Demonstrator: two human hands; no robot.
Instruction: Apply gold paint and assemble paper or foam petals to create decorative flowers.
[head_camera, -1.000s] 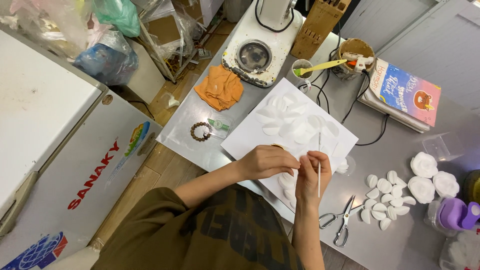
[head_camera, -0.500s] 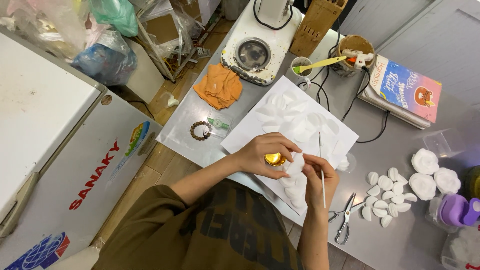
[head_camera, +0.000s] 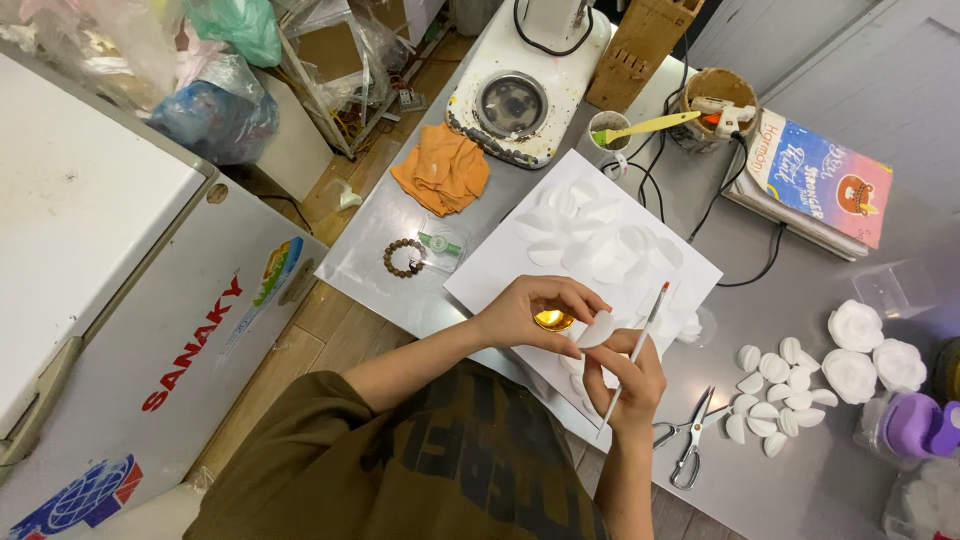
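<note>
My left hand (head_camera: 528, 313) holds a small round gold container (head_camera: 553, 320) and pinches a white petal (head_camera: 597, 329) at its fingertips. My right hand (head_camera: 628, 385) grips a thin paintbrush (head_camera: 640, 343), its tip pointing up and to the right, just right of the petal. Both hands hover over a white sheet (head_camera: 487, 272) with several white petals (head_camera: 598, 236) laid on it.
More loose white petals (head_camera: 775, 395) and white flower shapes (head_camera: 865, 350) lie at the right, with scissors (head_camera: 688, 446) near them. An orange cloth (head_camera: 441, 168), a bead bracelet (head_camera: 402, 257), a white round appliance (head_camera: 520, 100), a book (head_camera: 820, 180), cables and a purple bottle (head_camera: 920, 425) surround the sheet.
My hands have separated slightly. The gold container and the petal in my left hand have come into view, and the brush has tilted to the right.
</note>
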